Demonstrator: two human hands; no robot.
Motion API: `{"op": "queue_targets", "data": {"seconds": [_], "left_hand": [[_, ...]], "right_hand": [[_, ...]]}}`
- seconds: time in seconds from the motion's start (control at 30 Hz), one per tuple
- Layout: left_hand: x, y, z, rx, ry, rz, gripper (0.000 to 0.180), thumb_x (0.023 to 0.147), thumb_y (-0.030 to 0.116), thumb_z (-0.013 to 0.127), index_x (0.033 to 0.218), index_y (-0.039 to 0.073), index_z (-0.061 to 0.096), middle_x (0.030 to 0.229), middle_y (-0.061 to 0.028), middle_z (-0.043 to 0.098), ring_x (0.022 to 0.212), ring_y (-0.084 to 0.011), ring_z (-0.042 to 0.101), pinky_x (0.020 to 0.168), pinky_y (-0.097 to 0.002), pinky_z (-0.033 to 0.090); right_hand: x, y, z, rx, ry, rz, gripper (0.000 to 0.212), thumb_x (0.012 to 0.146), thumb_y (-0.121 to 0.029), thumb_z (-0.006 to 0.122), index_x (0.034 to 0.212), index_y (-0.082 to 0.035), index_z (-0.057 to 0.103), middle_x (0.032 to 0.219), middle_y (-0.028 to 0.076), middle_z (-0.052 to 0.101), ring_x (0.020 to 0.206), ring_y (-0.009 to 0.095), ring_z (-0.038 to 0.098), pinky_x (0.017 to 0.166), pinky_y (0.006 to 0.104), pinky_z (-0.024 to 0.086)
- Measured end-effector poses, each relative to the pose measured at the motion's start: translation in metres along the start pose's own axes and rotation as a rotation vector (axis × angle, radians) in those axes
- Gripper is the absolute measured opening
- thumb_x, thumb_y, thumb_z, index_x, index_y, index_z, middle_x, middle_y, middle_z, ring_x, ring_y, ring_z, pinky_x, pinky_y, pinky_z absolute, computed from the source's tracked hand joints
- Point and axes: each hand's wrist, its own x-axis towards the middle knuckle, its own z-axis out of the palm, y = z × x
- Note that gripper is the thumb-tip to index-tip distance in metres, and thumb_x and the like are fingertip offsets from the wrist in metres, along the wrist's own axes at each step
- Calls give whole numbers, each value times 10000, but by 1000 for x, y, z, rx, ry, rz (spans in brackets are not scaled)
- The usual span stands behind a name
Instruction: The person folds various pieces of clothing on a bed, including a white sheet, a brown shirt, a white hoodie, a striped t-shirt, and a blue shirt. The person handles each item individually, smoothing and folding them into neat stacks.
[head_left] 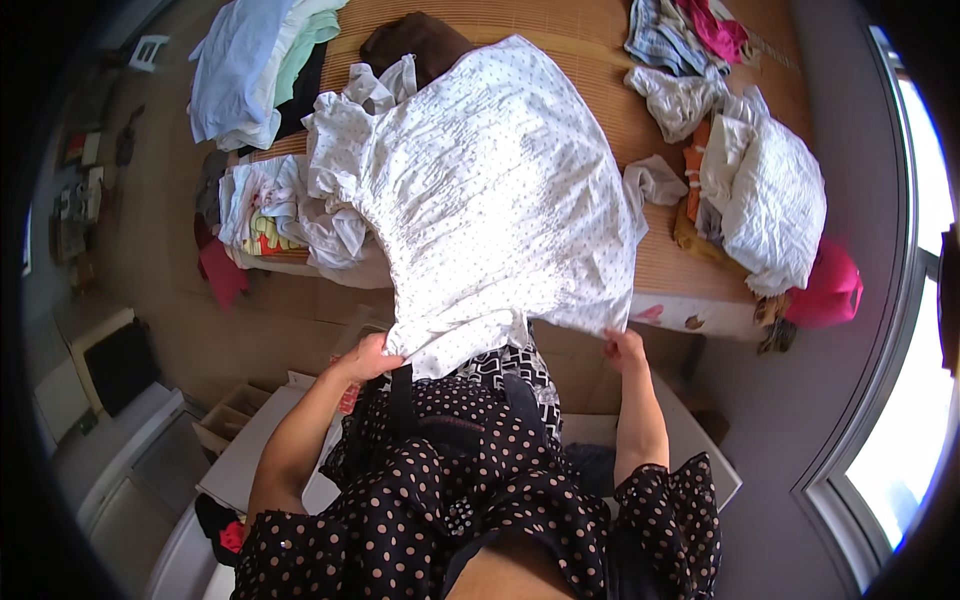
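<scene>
A large white garment [490, 180] with tiny dots and gathered cloth spreads from the bed edge toward me; its exact kind is hard to tell. Ruffled parts of it lie at the left. My left hand [370, 358] is closed on its near left corner, where the cloth is bunched and folded over. At the near right corner, my right hand [625, 348] pinches the hem. Between the two hands the near edge hangs off the bed, in front of my dotted black clothes.
The bed has a slatted bamboo mat [570, 40]. Folded clothes [270, 205] and a blue-white stack [235, 75] lie left, a brown cloth [415, 45] behind. White bundled cloth [770, 190] and a bright pink item [828, 285] sit right, near the wall and window [910, 420].
</scene>
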Motion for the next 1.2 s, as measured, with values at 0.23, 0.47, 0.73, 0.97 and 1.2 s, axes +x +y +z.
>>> {"op": "queue_targets", "data": {"seconds": [0.23, 0.47, 0.73, 0.97, 1.2], "left_hand": [[-23, -19, 28, -191, 129, -37, 538, 708, 110, 566, 1207, 12, 390, 1099, -82, 517, 993, -141, 473, 852, -267, 378], [-28, 46, 7, -1141, 280, 162, 504, 763, 72, 530, 1240, 45, 369, 1179, -115, 459, 1064, -190, 466, 901, -319, 387], [49, 74, -110, -1813, 690, 688, 408, 859, 374, 438, 1137, 75, 451, 1037, -108, 541, 988, -227, 525, 874, -364, 419], [72, 19, -33, -1052, 860, 134, 349, 826, 223, 546, 1127, 76, 448, 994, -76, 550, 880, -145, 553, 694, -246, 445], [108, 45, -5, -717, 1005, 356, 554, 784, 135, 605, 1253, 72, 318, 1043, -102, 526, 748, -122, 581, 648, -230, 458]], "right_hand": [[-77, -61, -35, 499, -225, 18, 220, 756, -107, 476, 956, -33, 530, 874, 104, 600, 796, 249, 584, 613, 364, 505], [-39, -245, 65, 427, -774, -492, 69, 794, -125, 537, 817, -74, 579, 806, 38, 598, 737, 158, 569, 637, 280, 478], [-42, -411, 317, 331, -743, -560, 297, 846, -196, 503, 1052, 11, 447, 1064, 174, 495, 999, 300, 496, 823, 371, 429], [60, -309, 207, -75, 178, -932, 387, 725, -138, 642, 1021, 64, 496, 967, 118, 551, 837, 185, 525, 754, 287, 434], [65, -287, 184, 4, 12, -392, 227, 732, -218, 663, 878, -68, 576, 735, 34, 562, 594, 146, 524, 481, 256, 424]]}}
